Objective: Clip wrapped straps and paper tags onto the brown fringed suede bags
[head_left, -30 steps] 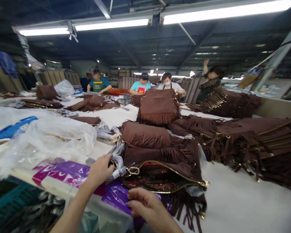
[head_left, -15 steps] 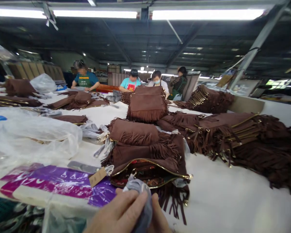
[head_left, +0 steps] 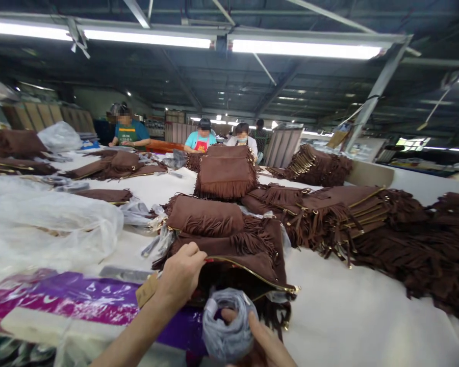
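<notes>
A brown fringed suede bag [head_left: 214, 242] lies before me with its gold zipper open and its dark inside showing. At the left end of the opening, my left hand [head_left: 182, 272] pinches the upper zipper edge and lifts it. My right hand [head_left: 265, 339] grips a round coil, perhaps a rolled strap, in grey plastic wrap [head_left: 218, 339], just in front of the opening. One fingertip pokes into the coil's middle, while the other fingers are partly hidden. A tan paper tag [head_left: 147, 290] sits beside my left wrist.
Stacked brown fringed bags [head_left: 329, 214] cover the right side, and another pile [head_left: 227, 173] stands behind. Clear plastic bags [head_left: 61, 224] and purple printed plastic [head_left: 84, 295] lie at left. Several people [head_left: 130, 130] work across the white table [head_left: 352, 306].
My left hand has left the wrapped coil and taken hold of the bag's zipper edge, raising it. My right hand now has the coil alone, turned with its round face showing.
</notes>
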Demonstrator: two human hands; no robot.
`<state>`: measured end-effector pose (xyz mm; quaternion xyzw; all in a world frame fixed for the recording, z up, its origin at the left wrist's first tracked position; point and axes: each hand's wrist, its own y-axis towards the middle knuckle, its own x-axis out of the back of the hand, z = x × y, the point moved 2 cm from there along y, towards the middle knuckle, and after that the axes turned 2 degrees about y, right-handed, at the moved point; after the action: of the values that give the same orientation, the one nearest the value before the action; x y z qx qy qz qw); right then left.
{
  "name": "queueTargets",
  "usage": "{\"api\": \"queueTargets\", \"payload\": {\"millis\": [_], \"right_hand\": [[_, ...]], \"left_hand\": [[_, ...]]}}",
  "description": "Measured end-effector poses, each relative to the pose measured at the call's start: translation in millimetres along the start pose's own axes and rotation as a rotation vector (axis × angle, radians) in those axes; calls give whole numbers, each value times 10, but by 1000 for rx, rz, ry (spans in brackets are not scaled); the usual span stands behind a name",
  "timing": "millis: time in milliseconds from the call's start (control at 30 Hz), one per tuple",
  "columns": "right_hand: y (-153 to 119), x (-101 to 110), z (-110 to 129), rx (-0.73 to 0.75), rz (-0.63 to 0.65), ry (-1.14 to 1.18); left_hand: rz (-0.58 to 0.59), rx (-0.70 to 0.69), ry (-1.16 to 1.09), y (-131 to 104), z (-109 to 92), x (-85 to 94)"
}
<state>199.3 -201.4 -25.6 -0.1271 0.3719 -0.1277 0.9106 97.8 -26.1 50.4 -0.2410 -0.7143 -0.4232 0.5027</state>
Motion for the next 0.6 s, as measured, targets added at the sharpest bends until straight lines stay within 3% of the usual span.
{"api": "queueTargets", "payload": {"millis": [67,200,367,500,600], "right_hand": [[92,-88,109,55,-20,62],[335,-158,423,340,-175,137],[553,-52,433,605,-401,56],[356,-55,261,642,-303,19],[-1,76,262,470,-219,-143]], "left_hand": [[-99,-56,-4,-74,-29,71],[-200,-226,-9,-254,29,44],[-31,-346,-63,-395,121,-307],[58,-306,-57,-438,106,-458],[112,-251,-59,-450,94,-436]]}}
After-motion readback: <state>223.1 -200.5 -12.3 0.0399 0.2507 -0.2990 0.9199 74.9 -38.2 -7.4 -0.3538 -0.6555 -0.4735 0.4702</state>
